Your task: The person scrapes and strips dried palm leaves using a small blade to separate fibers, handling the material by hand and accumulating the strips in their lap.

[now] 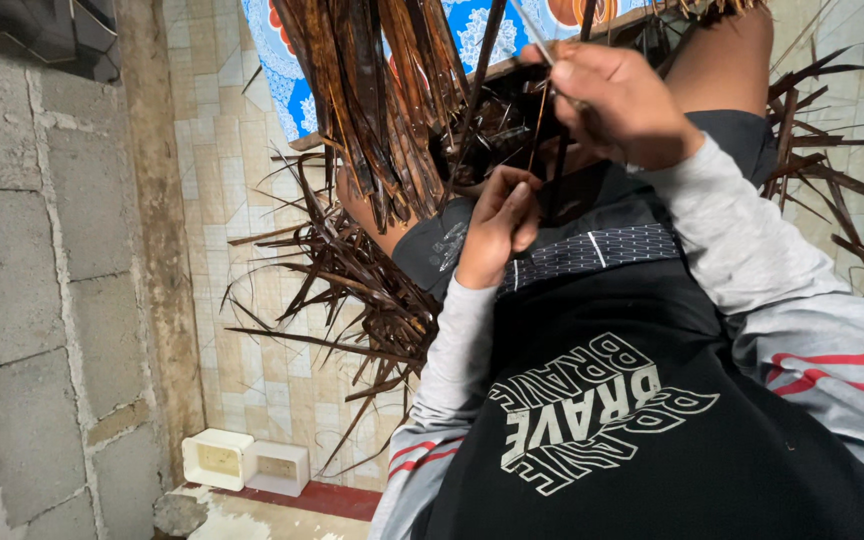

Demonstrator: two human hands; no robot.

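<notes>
Wall: grey block wall (22,270) fills the left edge, with a plaster strip beside it.
Boxes: two white open boxes (242,462), side by side and touching, at the foot of the tiled wall (252,370), lower left.
Loose strips: a fan of dark brown leaf strips (352,280) spreads left of the person's lap; tips point left and down; too many to count.
Hanging bundle: a thick bunch of the same strips (372,90) hangs from top centre, long axis about vertical, ends down near the left hand.
Cloth: blue patterned cloth (472,25) behind the bundle, top centre.
Left hand: the left hand (500,225) is curled closed, fingertips pinching strip ends at the lower edge of the woven piece; exactly which strip, can't tell.
Woven piece: a dark woven mat of strips (512,130) lies over the knees, between both hands; loose ends stick out all round.
Right hand: the right hand (617,100) is closed in a pinch on one thin strip (537,40) whose long axis runs diagonally, up-left from the fingers to the top edge.
Hands count: two, both the person's own; right sits above and right of left, near but apart.
Clothes: black printed shirt, grey sleeves with red stripes, lower centre and right.
Right strips: more brown strips (832,170) splay right, tips pointing right.
</notes>
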